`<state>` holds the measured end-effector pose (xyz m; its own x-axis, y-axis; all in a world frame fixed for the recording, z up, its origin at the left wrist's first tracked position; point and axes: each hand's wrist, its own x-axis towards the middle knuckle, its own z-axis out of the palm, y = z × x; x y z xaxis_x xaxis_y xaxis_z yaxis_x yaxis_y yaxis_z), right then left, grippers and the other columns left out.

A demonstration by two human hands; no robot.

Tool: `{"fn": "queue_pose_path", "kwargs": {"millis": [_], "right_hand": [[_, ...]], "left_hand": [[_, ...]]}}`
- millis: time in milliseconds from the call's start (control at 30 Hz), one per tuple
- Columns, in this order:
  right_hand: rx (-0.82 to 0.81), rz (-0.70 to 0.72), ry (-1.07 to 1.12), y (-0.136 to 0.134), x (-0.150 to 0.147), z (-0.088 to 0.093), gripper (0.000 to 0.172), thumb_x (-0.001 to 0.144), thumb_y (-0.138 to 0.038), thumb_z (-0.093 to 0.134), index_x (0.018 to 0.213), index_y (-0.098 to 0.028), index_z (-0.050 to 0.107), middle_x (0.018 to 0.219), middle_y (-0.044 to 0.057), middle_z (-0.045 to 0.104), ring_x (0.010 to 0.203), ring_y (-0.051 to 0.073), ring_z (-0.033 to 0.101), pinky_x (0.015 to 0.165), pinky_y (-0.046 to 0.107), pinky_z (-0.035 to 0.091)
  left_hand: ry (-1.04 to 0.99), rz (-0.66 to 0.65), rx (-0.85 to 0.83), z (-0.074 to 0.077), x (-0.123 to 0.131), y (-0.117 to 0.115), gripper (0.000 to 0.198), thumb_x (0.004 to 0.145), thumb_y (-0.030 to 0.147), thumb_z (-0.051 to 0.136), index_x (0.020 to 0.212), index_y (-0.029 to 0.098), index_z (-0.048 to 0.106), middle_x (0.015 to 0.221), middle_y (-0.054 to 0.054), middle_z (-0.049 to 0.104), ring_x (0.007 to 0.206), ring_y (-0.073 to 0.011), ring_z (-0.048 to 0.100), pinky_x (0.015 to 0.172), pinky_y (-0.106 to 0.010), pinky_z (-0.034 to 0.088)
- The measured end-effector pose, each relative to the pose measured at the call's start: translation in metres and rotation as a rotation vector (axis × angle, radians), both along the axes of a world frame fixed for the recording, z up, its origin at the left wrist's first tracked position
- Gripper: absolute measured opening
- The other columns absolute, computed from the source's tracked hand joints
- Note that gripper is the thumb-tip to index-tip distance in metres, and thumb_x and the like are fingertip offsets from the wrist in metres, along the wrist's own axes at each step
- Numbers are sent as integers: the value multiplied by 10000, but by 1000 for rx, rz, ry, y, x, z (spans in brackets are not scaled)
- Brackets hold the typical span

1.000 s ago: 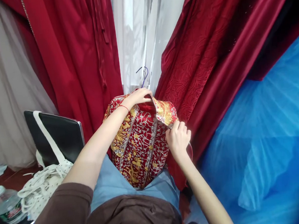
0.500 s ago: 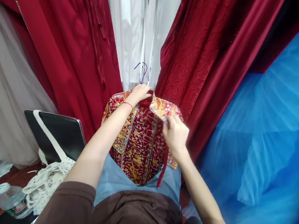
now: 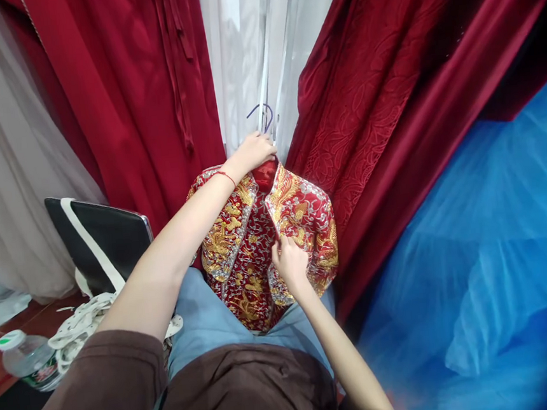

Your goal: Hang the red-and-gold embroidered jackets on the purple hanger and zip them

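A red jacket (image 3: 302, 209) with gold and silver embroidery hangs on a hanger (image 3: 268, 117) over the person's lap, its front parted at the collar. At the top, my left hand (image 3: 255, 150) is closed round the jacket's neck and the base of the dark hanger hook; its fingertips are partly hidden. Lower down, my right hand (image 3: 290, 261) pinches the front edge of the jacket's right-side panel. Red lining shows inside the neck, below my left hand.
Dark red gowns (image 3: 149, 101) hang on both sides, with white fabric (image 3: 235, 61) between them. Blue tulle (image 3: 487, 243) spreads at the right. At the left are a black chair back (image 3: 101, 239), a white strap, a dotted cloth bag (image 3: 80, 324) and a plastic bottle (image 3: 31, 360).
My left hand has moved up to the hanger's base. My right hand has moved down and left, and the right-side front panel now lies unfolded and flatter.
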<state>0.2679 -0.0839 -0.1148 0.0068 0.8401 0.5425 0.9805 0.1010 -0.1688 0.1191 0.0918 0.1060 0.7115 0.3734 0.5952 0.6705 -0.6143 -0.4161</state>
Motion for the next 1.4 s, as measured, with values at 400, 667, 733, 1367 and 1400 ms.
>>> {"fn": "queue_pose_path", "kwargs": {"millis": [400, 667, 733, 1367, 1400], "right_hand": [[77, 183, 311, 14, -84, 66, 317, 1018, -258, 346, 987, -153, 644, 944, 104, 700, 787, 193, 648, 645, 262, 396], [-72, 131, 207, 37, -66, 39, 276, 990, -333, 467, 944, -158, 676, 898, 102, 723, 778, 200, 658, 648, 262, 385], [-64, 108, 232, 42, -55, 36, 375, 976, -476, 496, 861, -166, 673, 800, 80, 705, 726, 196, 639, 642, 264, 382], [336, 592, -89, 111, 44, 182, 245, 991, -346, 496, 982, -191, 686, 1424, 153, 482, 1296, 293, 447, 1009, 496, 414], [323, 593, 8, 116, 49, 185, 258, 995, -357, 478, 970, -184, 667, 1336, 148, 534, 1209, 266, 503, 968, 451, 443]], "left_hand": [[-135, 138, -119, 1, 22, 18, 224, 915, 179, 570, 853, 70, 756, 868, -161, 682, 1011, -314, 632, 999, -493, 363], [-148, 47, -57, -14, 11, -13, 307, 950, 151, 450, 1115, 155, 708, 1096, -129, 694, 1161, -305, 582, 1055, -507, 360], [-199, 4, -12, -22, -7, -29, 343, 971, 210, 443, 1244, 190, 651, 1282, -125, 643, 1251, -296, 536, 1075, -478, 356], [-644, 124, -313, -56, -125, -39, 390, 977, 486, 448, 1069, 234, 732, 1064, -68, 760, 894, -223, 666, 827, -288, 429], [-647, 149, -301, -52, -130, -40, 384, 971, 489, 457, 1063, 239, 733, 1043, -66, 761, 870, -224, 662, 815, -294, 426]]}}
